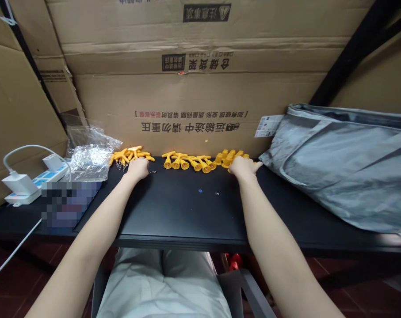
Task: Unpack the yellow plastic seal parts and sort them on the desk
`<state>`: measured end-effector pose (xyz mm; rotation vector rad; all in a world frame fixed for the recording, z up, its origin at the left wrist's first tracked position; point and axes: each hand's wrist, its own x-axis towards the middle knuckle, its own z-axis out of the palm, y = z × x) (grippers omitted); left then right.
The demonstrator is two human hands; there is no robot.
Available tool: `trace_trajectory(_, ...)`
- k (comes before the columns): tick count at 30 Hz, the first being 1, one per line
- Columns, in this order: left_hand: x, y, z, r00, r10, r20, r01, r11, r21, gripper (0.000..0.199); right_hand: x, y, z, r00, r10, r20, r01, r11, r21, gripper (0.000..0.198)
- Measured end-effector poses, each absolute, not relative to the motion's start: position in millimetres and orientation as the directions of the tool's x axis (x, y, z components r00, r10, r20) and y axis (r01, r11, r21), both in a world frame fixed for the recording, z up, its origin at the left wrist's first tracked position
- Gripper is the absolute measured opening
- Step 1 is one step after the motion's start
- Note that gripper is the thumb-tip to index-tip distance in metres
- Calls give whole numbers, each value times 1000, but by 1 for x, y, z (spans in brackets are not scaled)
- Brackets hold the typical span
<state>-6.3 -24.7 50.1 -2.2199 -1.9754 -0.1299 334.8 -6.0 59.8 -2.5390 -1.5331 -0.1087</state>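
My left hand (139,168) is closed at the right side of a pile of yellow T-handled corkscrews (122,155). A thin metal spiral pokes out beside its fingers. My right hand (245,168) reaches into a cluster of yellow bell-shaped sleeves (227,155) at the back right. One of its fingers sticks out to the right, while the others curl down among the sleeves, their tips hidden. Between my hands lies a row of corkscrews with T-handles and bell-shaped sleeves joined (176,161), their wide ends towards me.
A cardboard wall (193,92) backs the black table (180,212). On the left are clear plastic bags (89,161), a power strip (51,176) with a plugged-in charger (20,183), and a blurred-out flat object (69,205). A grey fabric bag (346,172) fills the right side.
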Motion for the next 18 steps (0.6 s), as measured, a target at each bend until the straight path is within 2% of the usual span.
trace_trajectory(4, -3, -32, 59, 79, 995, 58, 990, -71, -123, 27, 336, 0, 53, 453, 877, 160, 891, -445, -85, 36)
trace_trajectory(8, 0, -32, 58, 71, 997, 30, 987, -66, -148, 29, 339, 7, 43, 439, 871, 220, 898, -428, -100, 42)
trace_trajectory(18, -6, -25, 51, 117, 991, 67, 993, -114, -42, 22, 325, -1, 52, 401, 883, 243, 916, -390, -95, 37)
